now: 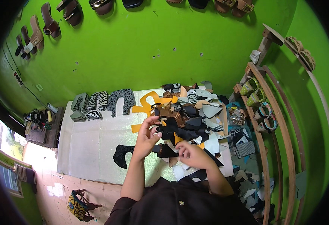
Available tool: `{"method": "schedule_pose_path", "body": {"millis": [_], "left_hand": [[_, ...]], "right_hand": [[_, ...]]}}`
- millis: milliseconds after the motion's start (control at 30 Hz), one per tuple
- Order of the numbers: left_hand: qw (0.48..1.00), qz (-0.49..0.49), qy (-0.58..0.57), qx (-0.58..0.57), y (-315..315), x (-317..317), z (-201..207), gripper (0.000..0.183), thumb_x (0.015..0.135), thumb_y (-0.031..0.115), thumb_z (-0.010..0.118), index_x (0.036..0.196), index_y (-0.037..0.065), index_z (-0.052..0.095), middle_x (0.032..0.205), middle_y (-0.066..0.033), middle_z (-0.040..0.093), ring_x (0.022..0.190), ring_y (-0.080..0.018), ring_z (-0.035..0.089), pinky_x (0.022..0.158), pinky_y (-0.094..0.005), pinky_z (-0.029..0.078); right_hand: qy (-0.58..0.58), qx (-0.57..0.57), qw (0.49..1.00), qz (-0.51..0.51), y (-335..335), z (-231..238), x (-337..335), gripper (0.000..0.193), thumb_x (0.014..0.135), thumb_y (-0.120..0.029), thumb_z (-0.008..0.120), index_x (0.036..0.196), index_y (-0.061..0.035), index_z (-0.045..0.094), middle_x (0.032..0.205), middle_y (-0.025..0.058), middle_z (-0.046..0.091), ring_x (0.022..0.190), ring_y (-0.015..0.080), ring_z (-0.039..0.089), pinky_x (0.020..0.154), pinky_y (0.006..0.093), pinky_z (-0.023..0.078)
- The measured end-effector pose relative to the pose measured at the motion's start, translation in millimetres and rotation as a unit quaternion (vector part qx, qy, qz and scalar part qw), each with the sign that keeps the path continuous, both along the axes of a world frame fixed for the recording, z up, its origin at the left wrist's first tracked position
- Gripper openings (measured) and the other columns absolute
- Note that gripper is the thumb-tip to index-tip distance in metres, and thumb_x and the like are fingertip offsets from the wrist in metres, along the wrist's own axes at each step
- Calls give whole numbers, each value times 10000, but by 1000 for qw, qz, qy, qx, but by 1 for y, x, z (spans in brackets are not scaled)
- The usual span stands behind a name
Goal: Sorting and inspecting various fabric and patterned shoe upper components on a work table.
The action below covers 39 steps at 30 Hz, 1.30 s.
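My left hand [146,139] is raised over the near edge of a heap of cut material scraps [183,116], with its thumb and fingers apart. Just beyond its fingertips lies black material [166,132]; I see no grip on it. Lower and to the right, my right hand [195,155] hovers above the heap's near side. Its fingers are bent and slightly blurred, so whether they pinch anything is hidden. A black curved cutout [123,155] rests on the table left of my left forearm. Yellow-orange cutouts [143,108] lie at the heap's left side.
Stacked grey, zebra and patterned cutouts [122,100] line the white table's [85,146] far edge. A wooden rack [275,123] with sandals stands at right, above scraps on the floor [248,187]. A sewing machine stand [41,125] is at left, a patterned stool [80,205] below.
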<state>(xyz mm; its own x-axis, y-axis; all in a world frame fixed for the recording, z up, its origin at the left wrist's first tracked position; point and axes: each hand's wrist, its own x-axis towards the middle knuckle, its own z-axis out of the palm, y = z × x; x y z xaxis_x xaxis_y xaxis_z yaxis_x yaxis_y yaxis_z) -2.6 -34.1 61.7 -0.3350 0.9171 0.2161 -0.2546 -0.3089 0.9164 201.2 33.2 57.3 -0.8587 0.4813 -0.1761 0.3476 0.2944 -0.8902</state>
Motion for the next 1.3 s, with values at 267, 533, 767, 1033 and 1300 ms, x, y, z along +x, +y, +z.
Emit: {"method": "schedule_pose_path", "body": {"millis": [267, 533, 767, 1033, 1300], "left_hand": [[960, -206, 157, -110, -22, 6, 24, 653, 734, -130, 598, 1295, 100, 358, 1131, -54, 411, 774, -77, 468, 677, -197, 424], [986, -134, 38, -92, -37, -4, -2, 659, 794, -27, 622, 1313, 109, 239, 1140, -72, 398, 806, -80, 484, 721, -208, 442], [965, -102, 135, -201, -80, -31, -14, 160, 828, 139, 656, 836, -19, 674, 716, -32, 648, 662, -82, 585, 589, -221, 456], [970, 181, 18, -160, -124, -102, -43, 179, 927, 160, 505, 911, 2, 588, 731, 34, 562, 654, -30, 496, 592, -195, 413], [800, 325, 375, -337, -137, -129, -124, 219, 915, 237, 467, 993, 56, 562, 805, -220, 621, 753, -401, 603, 633, -454, 462]], "right_hand": [[184, 168, 964, -92, 3, 26, -27, 760, 686, -238, 751, 1308, -37, 363, 1254, 179, 465, 1193, 304, 448, 1007, 363, 328], [145, -45, 988, -17, 5, 5, -47, 282, 732, -220, 742, 834, -33, 557, 708, -8, 522, 686, 55, 474, 602, 253, 405], [254, -187, 944, -98, -7, -1, -70, 140, 794, -59, 688, 778, -28, 553, 739, -2, 595, 682, 40, 546, 609, 197, 450], [129, -63, 978, -149, -45, -52, -137, 205, 864, -187, 616, 853, -15, 506, 611, -11, 468, 541, 45, 399, 473, 237, 319], [115, -42, 973, -195, -80, -142, -182, 192, 838, -150, 619, 947, -26, 523, 549, 36, 502, 488, 92, 459, 465, 271, 355]]}}
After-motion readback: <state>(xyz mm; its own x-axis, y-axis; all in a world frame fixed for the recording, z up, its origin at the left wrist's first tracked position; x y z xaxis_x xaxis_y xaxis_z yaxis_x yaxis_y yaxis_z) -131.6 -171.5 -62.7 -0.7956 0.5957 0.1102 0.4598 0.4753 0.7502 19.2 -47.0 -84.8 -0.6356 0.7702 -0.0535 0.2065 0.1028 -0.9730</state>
